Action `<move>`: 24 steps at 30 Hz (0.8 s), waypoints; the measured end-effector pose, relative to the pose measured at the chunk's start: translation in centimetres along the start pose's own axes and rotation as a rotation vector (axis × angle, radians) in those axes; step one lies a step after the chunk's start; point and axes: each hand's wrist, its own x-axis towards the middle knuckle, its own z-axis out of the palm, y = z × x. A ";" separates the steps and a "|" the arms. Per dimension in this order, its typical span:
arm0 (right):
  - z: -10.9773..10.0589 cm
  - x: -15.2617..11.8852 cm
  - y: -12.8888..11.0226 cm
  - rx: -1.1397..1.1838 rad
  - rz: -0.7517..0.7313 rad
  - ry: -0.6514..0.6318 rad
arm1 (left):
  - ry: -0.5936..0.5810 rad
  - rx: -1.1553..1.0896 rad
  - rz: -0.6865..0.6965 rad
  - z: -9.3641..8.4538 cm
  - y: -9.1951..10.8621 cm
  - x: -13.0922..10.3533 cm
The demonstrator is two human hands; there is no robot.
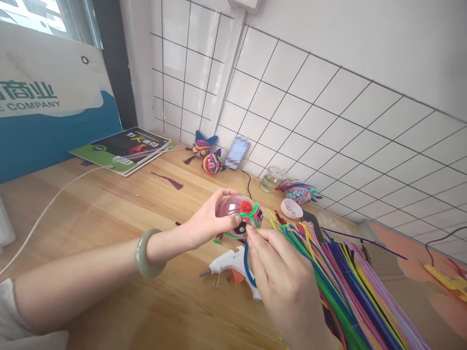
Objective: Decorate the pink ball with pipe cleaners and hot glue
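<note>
My left hand (pixel 211 218) is wrapped round a clear pinkish ball (pixel 232 206) decorated with a red coil, green strips and dark eye-like pieces. The fingers of my right hand (pixel 282 272) are pinched on a blue pipe cleaner (pixel 247 265), close to the lower front of the ball; the strip curves down in front of the glue gun. Below the ball, a white glue gun (pixel 229 261) lies on the table with its nozzle toward the left. Bundles of colourful pipe cleaners (pixel 350 277) lie to the right of my right hand.
On the wooden table (pixel 146 197) are a booklet (pixel 127 150), a purple tassel (pixel 170 181), two finished ornaments (pixel 212 164), a phone (pixel 238 152), a glass jar (pixel 272 180), a pink dish (pixel 291 208) and a striped fish-like piece (pixel 301 192). A white cable (pixel 54 200) crosses the left side.
</note>
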 end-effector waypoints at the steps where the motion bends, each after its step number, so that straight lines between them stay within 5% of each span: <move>1: 0.0 0.0 0.0 0.002 0.000 -0.003 | -0.014 0.000 0.004 -0.1 0.0 0.1; 9: 0.0 -0.2 -0.1 -0.030 -0.024 -0.073 | -0.102 0.029 0.028 -0.6 0.4 0.5; 24: 0.3 -0.5 -0.5 -0.023 0.013 -0.083 | -0.069 0.082 0.040 -0.6 0.6 0.2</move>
